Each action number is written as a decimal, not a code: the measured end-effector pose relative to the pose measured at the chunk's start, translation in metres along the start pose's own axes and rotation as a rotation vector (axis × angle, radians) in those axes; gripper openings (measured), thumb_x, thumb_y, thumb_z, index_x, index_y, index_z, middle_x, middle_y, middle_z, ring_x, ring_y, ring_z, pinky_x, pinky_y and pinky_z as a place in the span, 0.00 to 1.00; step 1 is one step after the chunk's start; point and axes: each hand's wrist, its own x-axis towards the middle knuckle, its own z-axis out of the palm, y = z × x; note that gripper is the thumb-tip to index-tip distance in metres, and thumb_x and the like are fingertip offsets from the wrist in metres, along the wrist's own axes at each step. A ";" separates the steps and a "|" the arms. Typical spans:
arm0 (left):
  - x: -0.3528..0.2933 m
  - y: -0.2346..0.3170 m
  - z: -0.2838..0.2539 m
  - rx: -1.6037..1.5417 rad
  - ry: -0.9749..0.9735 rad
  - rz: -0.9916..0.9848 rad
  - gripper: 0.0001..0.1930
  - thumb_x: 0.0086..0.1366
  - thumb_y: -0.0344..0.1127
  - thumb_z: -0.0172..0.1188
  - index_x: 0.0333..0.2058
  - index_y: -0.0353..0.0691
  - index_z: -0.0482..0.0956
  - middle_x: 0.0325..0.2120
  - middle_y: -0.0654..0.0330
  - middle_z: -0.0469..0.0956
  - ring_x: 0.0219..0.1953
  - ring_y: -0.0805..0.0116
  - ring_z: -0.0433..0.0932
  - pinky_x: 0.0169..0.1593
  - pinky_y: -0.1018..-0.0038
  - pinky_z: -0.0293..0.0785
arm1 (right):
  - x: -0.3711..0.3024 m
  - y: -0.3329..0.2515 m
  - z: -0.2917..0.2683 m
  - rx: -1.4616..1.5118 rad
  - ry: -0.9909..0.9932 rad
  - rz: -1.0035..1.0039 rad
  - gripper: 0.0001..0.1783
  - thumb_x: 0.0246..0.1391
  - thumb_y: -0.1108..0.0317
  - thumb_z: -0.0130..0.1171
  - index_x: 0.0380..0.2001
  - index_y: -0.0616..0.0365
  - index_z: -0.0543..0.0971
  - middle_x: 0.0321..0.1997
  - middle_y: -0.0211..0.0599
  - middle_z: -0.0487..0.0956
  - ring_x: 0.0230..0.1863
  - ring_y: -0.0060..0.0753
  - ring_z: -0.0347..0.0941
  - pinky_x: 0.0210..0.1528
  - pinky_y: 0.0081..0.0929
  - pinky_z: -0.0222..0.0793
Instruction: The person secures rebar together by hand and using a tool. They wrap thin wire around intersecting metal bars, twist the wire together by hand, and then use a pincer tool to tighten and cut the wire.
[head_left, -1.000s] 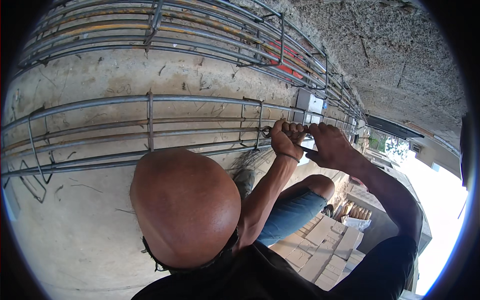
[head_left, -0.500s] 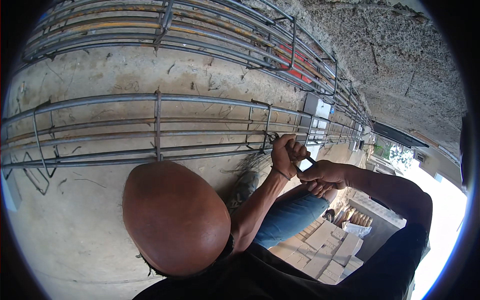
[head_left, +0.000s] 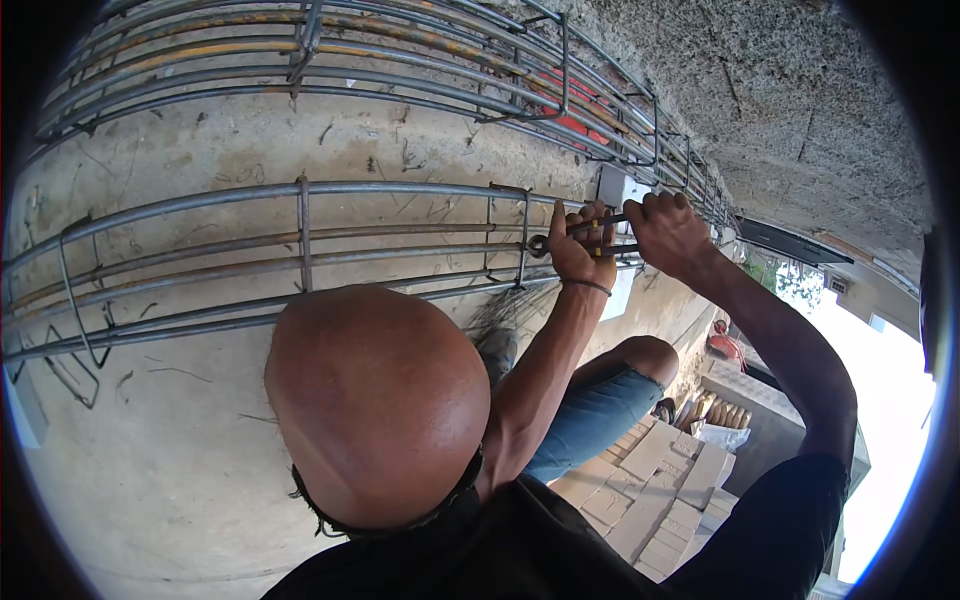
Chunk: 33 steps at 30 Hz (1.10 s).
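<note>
A pair of dark tying pincers [head_left: 540, 245] with a round head and yellow marks on the handles lies across my two hands. My left hand [head_left: 583, 245] is closed around the handles just behind the head, fingers partly curled. Farther right, my right hand [head_left: 668, 228] grips the handle ends, which are spread apart. The pincers' head is beside a stirrup [head_left: 524, 235] on the nearer rebar cage [head_left: 400, 188]. Any wire in the jaws is too small to make out.
A second rebar cage [head_left: 420, 55] runs along the far side, with a red object [head_left: 570, 110] behind it and a rough concrete wall [head_left: 770, 110] to the right. My bare knee [head_left: 380, 400] fills the lower left. Stacked paving blocks [head_left: 640, 490] stand at lower right.
Both hands have moved up with the pincers, and the right hand has risen to the left hand's height. The pincers' handles have swung level and now show apart.
</note>
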 end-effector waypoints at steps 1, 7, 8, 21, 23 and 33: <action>0.002 0.001 -0.001 -0.007 0.041 0.027 0.16 0.63 0.44 0.54 0.19 0.46 0.65 0.18 0.62 0.72 0.26 0.64 0.75 0.35 0.67 0.71 | -0.011 -0.009 0.000 -0.045 0.075 0.005 0.10 0.48 0.70 0.50 0.34 0.64 0.70 0.29 0.48 0.76 0.34 0.47 0.76 0.38 0.42 0.72; -0.014 0.004 -0.016 0.062 -0.041 -0.083 0.18 0.60 0.37 0.49 0.14 0.48 0.55 0.10 0.65 0.55 0.14 0.68 0.60 0.28 0.65 0.71 | -0.010 -0.002 -0.064 0.795 -0.785 0.199 0.30 0.37 0.53 0.71 0.37 0.65 0.75 0.30 0.45 0.80 0.35 0.41 0.78 0.40 0.37 0.74; -0.014 0.008 -0.019 0.095 -0.114 -0.114 0.19 0.60 0.38 0.50 0.13 0.49 0.54 0.10 0.65 0.55 0.14 0.68 0.59 0.28 0.65 0.71 | -0.006 0.008 -0.055 1.010 -0.966 0.244 0.32 0.37 0.50 0.72 0.38 0.65 0.76 0.31 0.42 0.80 0.35 0.39 0.79 0.41 0.35 0.75; 0.000 0.014 -0.043 0.138 -0.297 -0.127 0.05 0.57 0.37 0.58 0.27 0.44 0.75 0.28 0.61 0.77 0.36 0.61 0.76 0.44 0.61 0.72 | -0.036 -0.030 0.047 0.412 -0.135 -0.029 0.08 0.53 0.70 0.50 0.32 0.65 0.73 0.21 0.41 0.73 0.21 0.34 0.71 0.23 0.33 0.66; -0.005 0.017 -0.030 0.085 -0.250 -0.132 0.11 0.57 0.37 0.60 0.39 0.42 0.76 0.39 0.58 0.78 0.45 0.59 0.76 0.50 0.60 0.71 | -0.009 -0.011 0.017 0.017 0.128 -0.033 0.11 0.50 0.69 0.51 0.35 0.63 0.72 0.25 0.43 0.73 0.26 0.38 0.72 0.28 0.34 0.67; 0.008 0.030 -0.043 -0.029 -0.402 -0.189 0.03 0.43 0.29 0.49 0.21 0.43 0.69 0.16 0.61 0.68 0.21 0.65 0.70 0.34 0.65 0.72 | -0.062 -0.075 0.000 -0.225 0.381 0.093 0.17 0.45 0.69 0.52 0.41 0.63 0.71 0.32 0.38 0.67 0.33 0.35 0.65 0.35 0.34 0.62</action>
